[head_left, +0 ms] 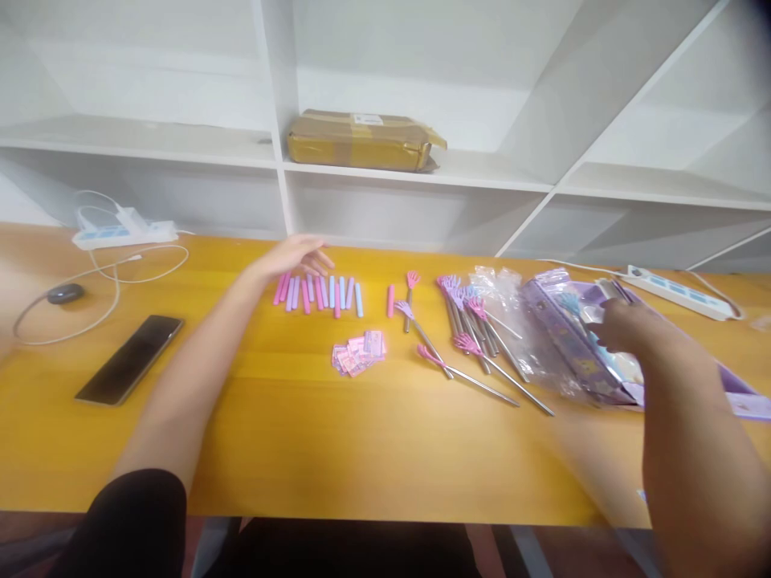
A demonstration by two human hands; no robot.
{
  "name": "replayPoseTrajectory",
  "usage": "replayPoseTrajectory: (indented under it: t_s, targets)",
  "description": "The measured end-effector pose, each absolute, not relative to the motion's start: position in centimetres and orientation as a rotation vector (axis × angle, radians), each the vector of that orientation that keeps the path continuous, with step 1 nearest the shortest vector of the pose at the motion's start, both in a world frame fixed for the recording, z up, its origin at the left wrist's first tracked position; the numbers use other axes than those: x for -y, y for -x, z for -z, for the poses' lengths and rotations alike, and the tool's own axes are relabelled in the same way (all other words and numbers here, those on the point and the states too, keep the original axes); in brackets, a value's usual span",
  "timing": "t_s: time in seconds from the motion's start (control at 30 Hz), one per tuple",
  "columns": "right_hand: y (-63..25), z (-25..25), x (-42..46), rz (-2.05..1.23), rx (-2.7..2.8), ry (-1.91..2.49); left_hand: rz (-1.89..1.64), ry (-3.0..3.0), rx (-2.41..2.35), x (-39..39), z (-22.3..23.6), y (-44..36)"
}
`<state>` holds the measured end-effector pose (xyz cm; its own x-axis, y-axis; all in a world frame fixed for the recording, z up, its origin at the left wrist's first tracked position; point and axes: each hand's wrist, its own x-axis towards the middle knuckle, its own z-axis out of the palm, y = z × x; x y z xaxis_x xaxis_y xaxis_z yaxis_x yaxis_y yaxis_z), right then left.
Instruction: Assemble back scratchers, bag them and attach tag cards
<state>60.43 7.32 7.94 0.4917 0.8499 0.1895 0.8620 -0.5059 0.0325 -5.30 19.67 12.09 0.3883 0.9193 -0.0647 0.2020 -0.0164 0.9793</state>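
Note:
My left hand [295,257] reaches across the wooden table [301,433], fingers spread, just above the far end of a row of several pink, purple and blue tubes [319,294]. Nothing is in it. My right hand [626,329] is blurred and rests on a pile of purple printed plastic packets [572,345] at the right; whether it grips one I cannot tell. Several metal rods with pink, hand-shaped ends [475,337] lie between the two hands. A small heap of pink cards [360,353] sits in front of the tubes.
A dark phone [130,359] lies at the left, near a white cable [102,297] and a power strip [124,233]. Another power strip [678,291] is at the far right. White shelves behind hold a brown parcel [361,140].

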Motion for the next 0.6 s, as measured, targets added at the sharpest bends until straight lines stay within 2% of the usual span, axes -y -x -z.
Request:
replayPoseTrajectory:
  t_s: [0.3,0.6]
  targets:
    - [-48.4,-5.4,-7.3,-0.082,1.667,2.256,-0.898,-1.431,-1.097,-21.5,-10.1,6.0]
    - [-44.6,-6.1,-15.0,-0.058,1.920,2.244,-1.507,-1.285,-1.397,-24.7,-5.7,10.4]
